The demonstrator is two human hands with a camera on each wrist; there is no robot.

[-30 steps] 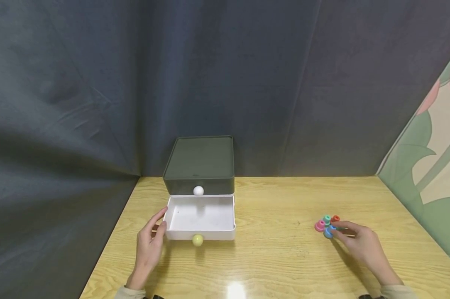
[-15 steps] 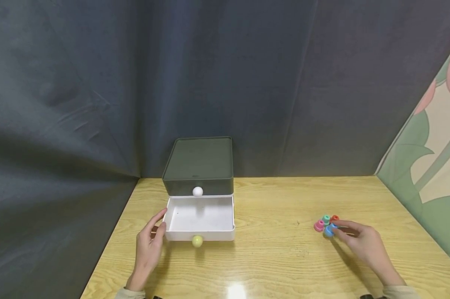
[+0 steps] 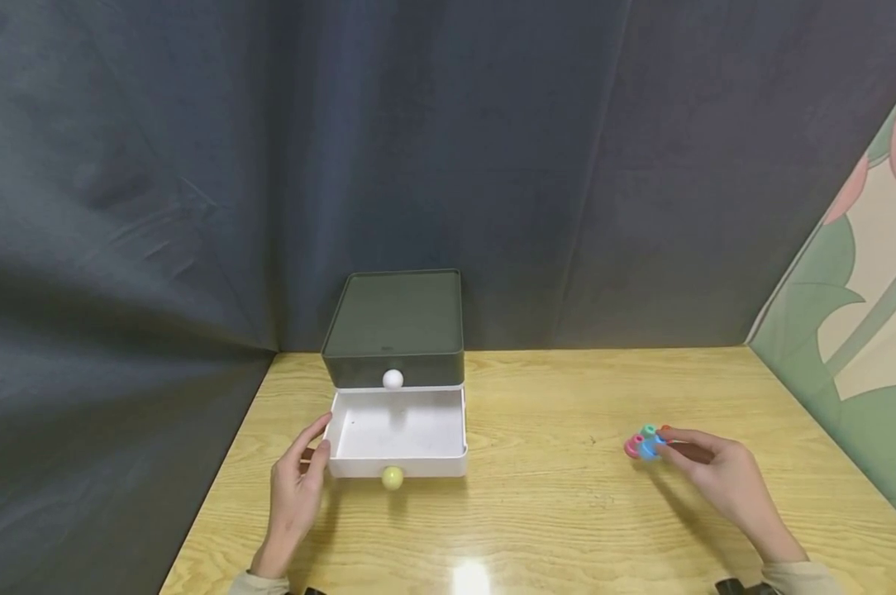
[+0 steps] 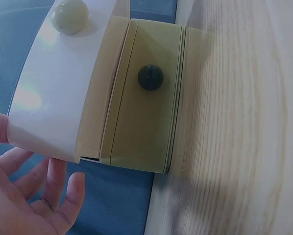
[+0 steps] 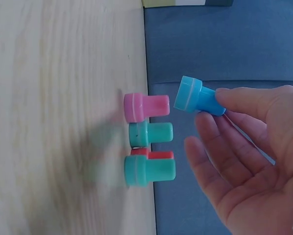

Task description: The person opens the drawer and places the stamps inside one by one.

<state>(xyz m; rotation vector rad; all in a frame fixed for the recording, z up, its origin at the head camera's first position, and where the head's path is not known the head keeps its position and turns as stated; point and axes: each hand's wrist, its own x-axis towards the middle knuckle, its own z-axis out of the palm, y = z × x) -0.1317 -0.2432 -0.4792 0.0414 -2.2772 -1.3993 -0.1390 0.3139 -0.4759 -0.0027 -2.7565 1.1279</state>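
Observation:
My right hand (image 3: pixel 719 479) pinches a small blue toy stamp (image 5: pixel 190 94) by its narrow end, between thumb and fingers. In the right wrist view the blue stamp is tilted and held clear of the tabletop. A pink stamp (image 5: pixel 141 107), a smaller teal one (image 5: pixel 154 132), a red one (image 5: pixel 161 155) partly hidden, and a larger teal one (image 5: pixel 151 169) stand close together below it. My left hand (image 3: pixel 293 492) touches the left side of a pulled-out white drawer (image 3: pixel 403 468), its fingers lying relaxed along the side wall near the front corner.
The dark green drawer cabinet (image 3: pixel 399 314) stands at the back left, its upper drawer closed with a white knob (image 3: pixel 393 379). The lower drawer has a yellow knob (image 3: pixel 392 478). Dark curtains (image 3: pixel 522 165) border the wooden table (image 3: pixel 537 496) behind and left; a floral panel (image 3: pixel 879 347) stands right.
My right hand has lifted the blue stamp off the table, and it now overlaps the other stamps in the head view. The left hand and drawer have stayed in place.

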